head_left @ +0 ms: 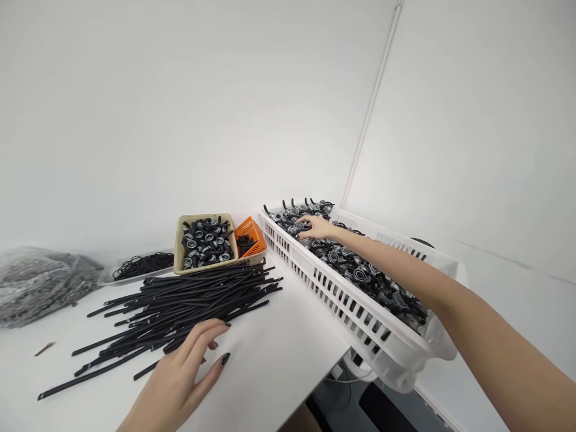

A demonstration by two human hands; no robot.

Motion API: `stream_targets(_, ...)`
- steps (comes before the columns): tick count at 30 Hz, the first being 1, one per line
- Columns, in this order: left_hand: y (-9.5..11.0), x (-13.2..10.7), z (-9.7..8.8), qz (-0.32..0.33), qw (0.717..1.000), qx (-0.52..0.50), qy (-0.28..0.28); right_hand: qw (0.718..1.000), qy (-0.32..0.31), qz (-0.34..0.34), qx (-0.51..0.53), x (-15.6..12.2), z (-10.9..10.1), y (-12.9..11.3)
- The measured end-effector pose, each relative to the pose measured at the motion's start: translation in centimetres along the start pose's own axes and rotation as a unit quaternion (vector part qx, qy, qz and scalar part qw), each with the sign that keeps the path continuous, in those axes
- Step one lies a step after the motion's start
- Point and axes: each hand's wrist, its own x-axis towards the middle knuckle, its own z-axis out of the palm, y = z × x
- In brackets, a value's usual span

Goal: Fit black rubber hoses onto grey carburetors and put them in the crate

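My left hand (177, 378) lies at the near edge of a loose pile of black rods (180, 309), its fingers spread and its fingertips at or just touching the rods. My right hand (317, 227) reaches across into a long white slotted plastic crate (342, 300), which is heaped with grey-and-black ring fittings (355, 276). Its fingers rest on the fittings near the far end. I cannot tell whether they grip one.
A beige tray (180, 246) holds more ring fittings, beside a small orange basket (252, 237) of short black pieces. Further left are a shallow tray of thin black loops (144, 266) and a clear bag of dark parts (45, 285). The white table's edge (310, 384) drops away near the crate.
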Motion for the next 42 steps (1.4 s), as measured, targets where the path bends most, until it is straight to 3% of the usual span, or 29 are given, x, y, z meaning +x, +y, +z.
stream_targets(9, -0.6, 0.1, -0.2, 0.03, 0.999, 0.023, -0.036, 0.997, 0.071, -0.013, 0.019, 3.0, 2.9, 1.5)
stream_targets(16, -0.6, 0.1, -0.3, 0.031, 0.998, 0.036, -0.047, 0.996, 0.073, -0.043, 0.041, 2.1, 4.0, 2.3)
stream_targets(24, -0.2, 0.2, -0.5, 0.044, 0.997, 0.037, -0.058, 0.995, 0.05, -0.039, 0.081, 0.2, 4.0, 2.8)
stream_targets(29, -0.3, 0.0, -0.4, 0.046, 0.996, 0.045, -0.067, 0.992, 0.069, -0.022, 0.104, -0.6, 2.3, 1.8)
stream_targets(32, -0.3, 0.1, -0.4, 0.053, 0.995, 0.046, -0.07, 0.978, 0.159, -0.01, 0.134, -0.9, 1.1, -0.9)
stream_targets(34, -0.2, 0.2, -0.4, 0.053, 0.995, 0.047, -0.069, 0.964, 0.208, -0.056, 0.155, -1.1, 0.8, -3.9)
stream_targets(38, -0.2, 0.5, -0.7, 0.049, 0.996, 0.05, -0.048, 0.927, 0.213, -0.28, 0.13, -1.8, 3.2, -12.6)
stream_targets(40, -0.3, 0.5, -0.9, 0.048, 0.997, 0.051, -0.021, 0.889, 0.18, -0.413, 0.075, -2.4, 5.8, -17.4)
stream_targets(42, -0.4, 0.4, -1.2, 0.047, 0.997, 0.059, 0.018, 0.833, 0.134, -0.538, 0.004, -2.8, 8.9, -21.8)
